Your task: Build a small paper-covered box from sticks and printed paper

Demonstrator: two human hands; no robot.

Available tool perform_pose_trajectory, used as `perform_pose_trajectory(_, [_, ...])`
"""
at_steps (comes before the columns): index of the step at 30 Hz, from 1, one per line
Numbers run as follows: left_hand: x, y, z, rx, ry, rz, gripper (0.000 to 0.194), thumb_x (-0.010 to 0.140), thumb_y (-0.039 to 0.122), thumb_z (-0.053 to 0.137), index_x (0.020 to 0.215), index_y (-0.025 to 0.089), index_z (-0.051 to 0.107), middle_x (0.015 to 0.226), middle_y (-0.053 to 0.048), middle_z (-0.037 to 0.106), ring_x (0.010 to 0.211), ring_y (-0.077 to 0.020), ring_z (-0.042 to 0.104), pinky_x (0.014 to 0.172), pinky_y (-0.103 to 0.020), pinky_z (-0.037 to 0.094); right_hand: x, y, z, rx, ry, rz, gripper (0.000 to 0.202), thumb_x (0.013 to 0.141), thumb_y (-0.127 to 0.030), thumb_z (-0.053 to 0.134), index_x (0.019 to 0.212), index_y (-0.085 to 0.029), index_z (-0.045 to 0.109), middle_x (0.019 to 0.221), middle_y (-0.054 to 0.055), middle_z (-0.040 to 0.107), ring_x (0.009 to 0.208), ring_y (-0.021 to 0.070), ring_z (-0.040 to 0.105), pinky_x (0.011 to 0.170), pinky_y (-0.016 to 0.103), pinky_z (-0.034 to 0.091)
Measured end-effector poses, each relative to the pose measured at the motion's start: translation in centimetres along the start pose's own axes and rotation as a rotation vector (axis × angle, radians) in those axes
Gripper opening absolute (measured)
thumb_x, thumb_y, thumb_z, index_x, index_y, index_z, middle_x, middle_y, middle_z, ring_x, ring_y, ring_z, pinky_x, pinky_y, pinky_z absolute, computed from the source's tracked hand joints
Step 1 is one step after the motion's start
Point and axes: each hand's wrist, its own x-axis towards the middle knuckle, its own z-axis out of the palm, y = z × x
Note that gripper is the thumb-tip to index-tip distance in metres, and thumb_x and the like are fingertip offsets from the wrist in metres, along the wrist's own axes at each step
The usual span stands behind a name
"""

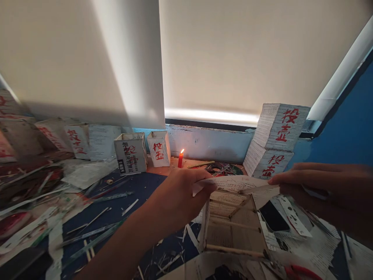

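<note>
My left hand (186, 192) pinches the left end of a printed paper strip (233, 182) between thumb and fingers. At the strip's right end is my right hand (303, 182), its fingers pressed together on the paper. The strip lies across the far edge of an open box frame (233, 233), made of printed card with thin wooden sticks inside. A red candle (180, 159) burns just beyond my left hand.
Paper boxes with red characters stand at the back left, and two stacked boxes (276, 128) at the back right. Red-handled scissors (301, 272) lie at the front right, near a black phone (274, 216). Paper scraps and sticks litter the blue mat (119, 210).
</note>
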Motion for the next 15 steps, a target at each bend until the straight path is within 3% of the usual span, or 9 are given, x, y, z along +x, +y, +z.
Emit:
perform_pose_trajectory(7, [0.4,-0.1,0.1,-0.058,0.005,0.037,0.029,0.099,0.029,0.058,0.072,0.021,0.065,0.067,0.005,0.060,0.060,-0.0113,0.051,0.059,-0.028,0.039,0.5,0.0,0.6,-0.057,0.012,-0.110,0.018,0.099,-0.039,0.062,0.110,-0.036,0.075,0.089,-0.001,0.080,0.059,0.0179,0.073,0.049,0.027,0.057])
perform_pose_trajectory(11, [0.4,0.0,0.0,-0.065,0.004,0.020,0.032,0.098,0.031,0.059,0.067,0.020,0.061,0.064,0.005,0.056,0.059,-0.0117,0.048,0.057,-0.028,0.037,1.3,-0.7,1.3,-0.007,0.019,-0.153,0.020,0.100,-0.036,0.061,0.114,-0.034,0.075,0.094,-0.001,0.081,0.072,0.0193,0.078,0.057,0.028,0.062])
perform_pose_trajectory(15, [0.3,-0.1,0.1,-0.059,-0.008,-0.018,0.033,0.099,0.035,0.058,0.069,0.021,0.061,0.066,0.004,0.059,0.061,-0.0122,0.051,0.058,-0.028,0.038,1.7,-1.2,1.8,0.032,0.023,-0.175,0.020,0.101,-0.032,0.059,0.114,-0.030,0.074,0.093,0.000,0.082,0.072,0.0184,0.078,0.056,0.027,0.061])
